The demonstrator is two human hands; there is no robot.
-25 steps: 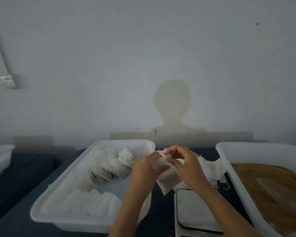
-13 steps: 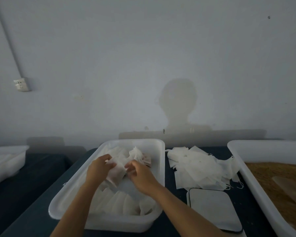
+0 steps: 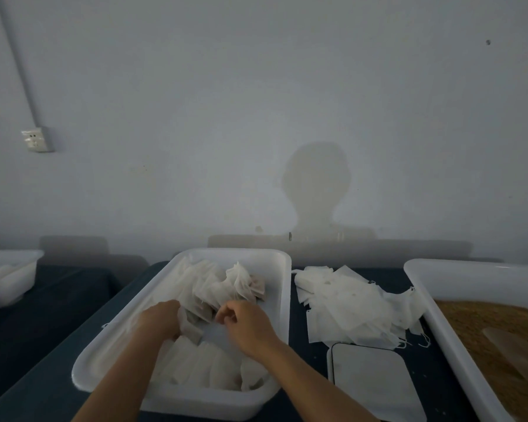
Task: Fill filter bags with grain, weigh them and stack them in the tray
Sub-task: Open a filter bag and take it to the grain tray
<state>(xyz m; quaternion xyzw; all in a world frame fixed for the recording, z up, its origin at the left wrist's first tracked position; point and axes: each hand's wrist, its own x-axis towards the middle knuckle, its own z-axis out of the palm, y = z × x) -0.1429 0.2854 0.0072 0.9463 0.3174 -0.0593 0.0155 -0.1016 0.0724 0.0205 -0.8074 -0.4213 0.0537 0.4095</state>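
Both your hands are down inside the white tray [image 3: 275,257] in the lower middle of the frame, and the filled bag [image 3: 195,325] you are placing lies between them, just to the right of your left hand [image 3: 162,321] and below and left of your right hand [image 3: 244,327]. Your left grip appears curled against the bag's left edge, though its fingertips are hidden behind the hand, so how firmly it holds I cannot tell. Your right grip is loosely curled with nothing plainly in it, its fingers just beside the bag's upper corner. The bag seems to lie with its long side running from upper left to lower right, at the head of the row of bags [image 3: 208,370] along the tray's near wall. The left hand is nearer, so it likely settles the bag. The empty bags [image 3: 348,296], the scale [image 3: 372,379] and the grain [image 3: 482,324] wait to the right on the dark surface [image 3: 52,306].
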